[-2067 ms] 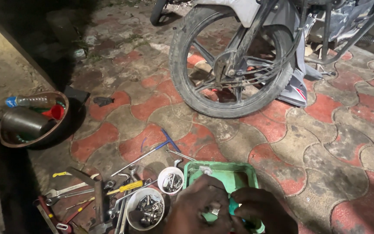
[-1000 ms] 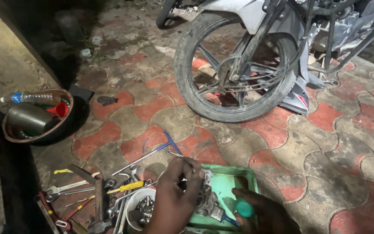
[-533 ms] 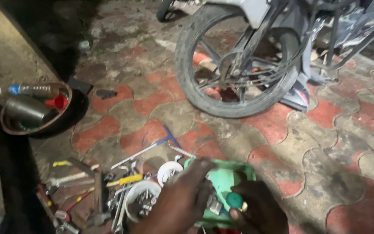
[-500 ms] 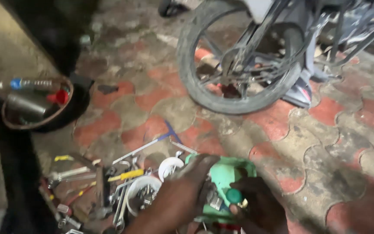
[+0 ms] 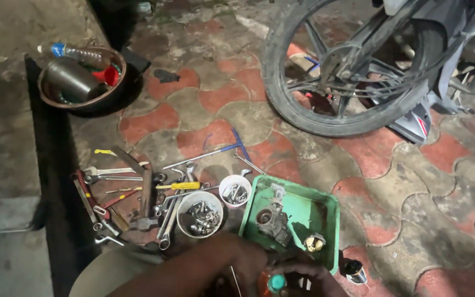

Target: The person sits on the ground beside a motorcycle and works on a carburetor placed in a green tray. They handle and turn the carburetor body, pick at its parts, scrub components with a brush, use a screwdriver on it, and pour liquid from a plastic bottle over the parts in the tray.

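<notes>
Hands: your left hand [image 5: 232, 264] and right hand [image 5: 303, 275] have withdrawn from the green tray [image 5: 331, 212] to its near edge, together pinching a teal-capped bottle [image 5: 276, 283]. Carburettor [image 5: 275, 223] now lies uncovered in tray.

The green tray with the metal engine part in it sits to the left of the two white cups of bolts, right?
Not quite. In the head view the green tray with the metal engine part lies to the right of the two white cups of bolts, not the left. The spanners are what lie left of the cups.
</notes>
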